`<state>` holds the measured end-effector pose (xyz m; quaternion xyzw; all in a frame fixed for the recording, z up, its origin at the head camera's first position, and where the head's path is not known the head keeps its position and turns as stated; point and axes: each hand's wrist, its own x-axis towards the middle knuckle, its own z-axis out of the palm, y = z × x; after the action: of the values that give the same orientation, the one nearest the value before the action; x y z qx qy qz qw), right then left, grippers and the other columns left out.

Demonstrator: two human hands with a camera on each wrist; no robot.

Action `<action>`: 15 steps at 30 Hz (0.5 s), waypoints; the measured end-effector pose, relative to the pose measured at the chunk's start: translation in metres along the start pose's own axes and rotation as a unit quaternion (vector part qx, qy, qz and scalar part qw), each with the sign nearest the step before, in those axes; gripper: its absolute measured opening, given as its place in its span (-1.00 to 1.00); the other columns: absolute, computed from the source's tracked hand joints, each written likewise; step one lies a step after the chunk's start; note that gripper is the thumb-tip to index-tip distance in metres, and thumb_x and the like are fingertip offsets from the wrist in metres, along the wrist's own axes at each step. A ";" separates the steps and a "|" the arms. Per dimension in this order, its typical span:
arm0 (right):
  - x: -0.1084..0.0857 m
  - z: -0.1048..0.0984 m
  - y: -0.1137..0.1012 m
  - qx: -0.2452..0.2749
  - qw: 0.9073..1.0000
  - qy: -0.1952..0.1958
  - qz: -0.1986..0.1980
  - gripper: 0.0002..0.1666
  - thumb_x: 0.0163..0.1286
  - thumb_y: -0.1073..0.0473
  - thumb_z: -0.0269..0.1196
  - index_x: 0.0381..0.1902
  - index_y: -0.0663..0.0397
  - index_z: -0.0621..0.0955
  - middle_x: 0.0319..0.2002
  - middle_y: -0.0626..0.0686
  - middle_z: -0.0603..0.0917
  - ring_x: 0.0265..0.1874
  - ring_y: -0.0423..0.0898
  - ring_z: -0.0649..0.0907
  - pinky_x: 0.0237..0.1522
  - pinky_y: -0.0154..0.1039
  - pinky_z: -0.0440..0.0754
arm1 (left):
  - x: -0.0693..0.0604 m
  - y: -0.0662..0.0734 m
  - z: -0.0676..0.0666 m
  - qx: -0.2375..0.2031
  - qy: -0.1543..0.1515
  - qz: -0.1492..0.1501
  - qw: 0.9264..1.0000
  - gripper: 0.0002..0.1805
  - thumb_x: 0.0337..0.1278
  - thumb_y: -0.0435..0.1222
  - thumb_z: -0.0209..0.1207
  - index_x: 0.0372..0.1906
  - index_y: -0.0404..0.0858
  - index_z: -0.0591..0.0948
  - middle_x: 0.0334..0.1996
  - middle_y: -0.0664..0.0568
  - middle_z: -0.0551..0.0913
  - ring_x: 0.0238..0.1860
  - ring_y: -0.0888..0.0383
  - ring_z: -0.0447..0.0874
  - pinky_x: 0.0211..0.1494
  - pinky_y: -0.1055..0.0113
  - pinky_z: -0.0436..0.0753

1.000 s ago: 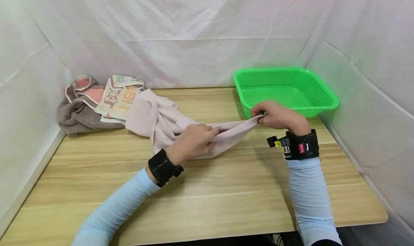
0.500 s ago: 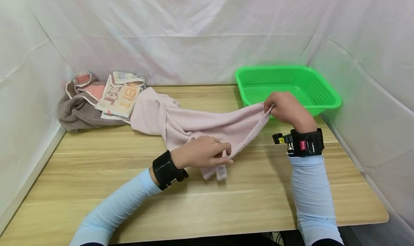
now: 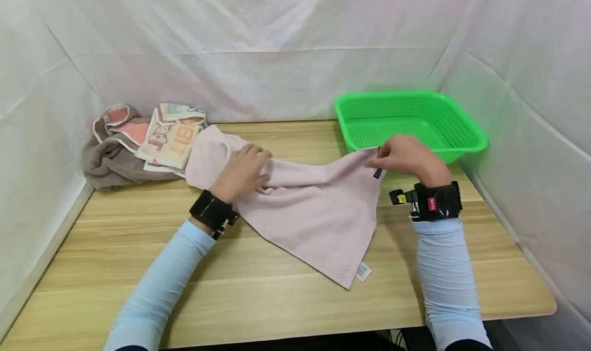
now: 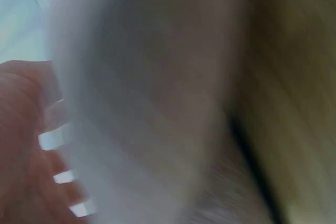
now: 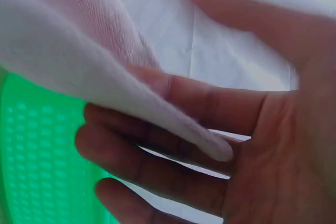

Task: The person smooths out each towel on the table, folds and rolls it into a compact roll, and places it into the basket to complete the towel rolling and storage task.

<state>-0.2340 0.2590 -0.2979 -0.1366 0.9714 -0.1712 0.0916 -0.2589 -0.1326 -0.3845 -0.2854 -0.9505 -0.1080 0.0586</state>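
Observation:
A pale pink towel [image 3: 318, 207] stretches across the table, its near corner spread flat and a small white label sticking out by it. My left hand [image 3: 244, 171] is over the towel's left part with its fingers loosely bent. In the left wrist view a blurred fold of cloth [image 4: 142, 98] hides much of that hand. At the towel's raised right corner, beside a small black tag, is my right hand [image 3: 408, 158]. The right wrist view shows the towel corner lying across fairly straight fingers [image 5: 184, 182], with the thumb lifted away from them.
A green perforated basket [image 3: 343, 130] stands at the table's back right. Against the left wall are a grey-brown towel with pink parts [image 3: 115, 161] and a cream printed cloth [image 3: 171, 140], touching the pink towel's left end. White sheets [image 3: 277, 22] enclose the back and sides.
My left hand has let go of the towel's near part and moved back left over it. The towel has unfolded towards the front. My right hand has shifted slightly rightward and loosened its pinch.

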 end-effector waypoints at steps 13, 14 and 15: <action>-0.008 0.044 0.018 0.063 0.995 -0.037 -0.073 -0.66 0.43 0.25 0.31 0.12 0.15 0.55 -0.15 0.19 0.72 -0.35 0.02 0.71 -0.31 -0.12 0.68 | 0.002 -0.025 0.005 0.020 -0.012 -0.005 1.000 -0.86 0.42 -0.28 0.21 -0.28 -0.26 0.57 -0.41 -0.15 0.65 -0.36 -0.12 0.67 -0.26 -0.05 0.62; -0.011 0.047 0.021 0.074 0.993 -0.060 -0.068 -0.62 0.46 0.23 0.29 0.19 0.13 0.55 -0.14 0.19 0.73 -0.38 0.00 0.72 -0.33 -0.15 0.69 | 0.003 -0.024 0.003 0.018 -0.014 -0.003 1.000 -0.86 0.43 -0.29 0.18 -0.27 -0.27 0.54 -0.41 -0.16 0.64 -0.38 -0.13 0.66 -0.27 -0.05 0.61; -0.014 0.050 0.023 0.077 0.992 -0.079 -0.067 -0.60 0.49 0.19 0.27 0.24 0.09 0.55 -0.13 0.17 0.74 -0.40 -0.02 0.72 -0.34 -0.17 0.69 | 0.003 -0.022 0.002 0.017 -0.016 -0.002 1.000 -0.86 0.45 -0.29 0.16 -0.25 -0.28 0.52 -0.41 -0.18 0.64 -0.40 -0.14 0.66 -0.29 -0.06 0.61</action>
<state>-0.2146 0.2683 -0.3508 -0.2073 0.9337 -0.2397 0.1668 -0.2743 -0.1484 -0.3894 -0.2845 -0.9535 -0.0867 0.0478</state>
